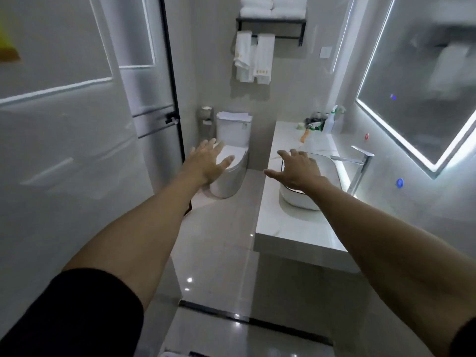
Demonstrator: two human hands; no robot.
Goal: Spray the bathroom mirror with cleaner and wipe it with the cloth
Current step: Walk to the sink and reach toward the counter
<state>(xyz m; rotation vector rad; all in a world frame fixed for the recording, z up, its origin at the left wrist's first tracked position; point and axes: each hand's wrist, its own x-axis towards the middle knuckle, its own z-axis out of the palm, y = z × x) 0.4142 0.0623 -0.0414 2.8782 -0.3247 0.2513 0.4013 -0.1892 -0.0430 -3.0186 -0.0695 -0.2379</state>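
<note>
While both hands, left (210,161) and right (298,167), reach forward splayed and empty, the spray bottle (331,121) stands on the worktop (273,217).

Single head-worn view, looking forward and down past both outstretched bare arms; white oval toilet (226,161) beyond the left hand (208,161).

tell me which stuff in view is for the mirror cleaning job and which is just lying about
For the job:
- mirror, lit round its edge, on the right wall
- spray bottle at the far end of the counter
- left hand and right hand, both empty; no cloth clearly in view

Just there:
- toilet
- basin and tap
- hanging towels
- folded towels
</note>
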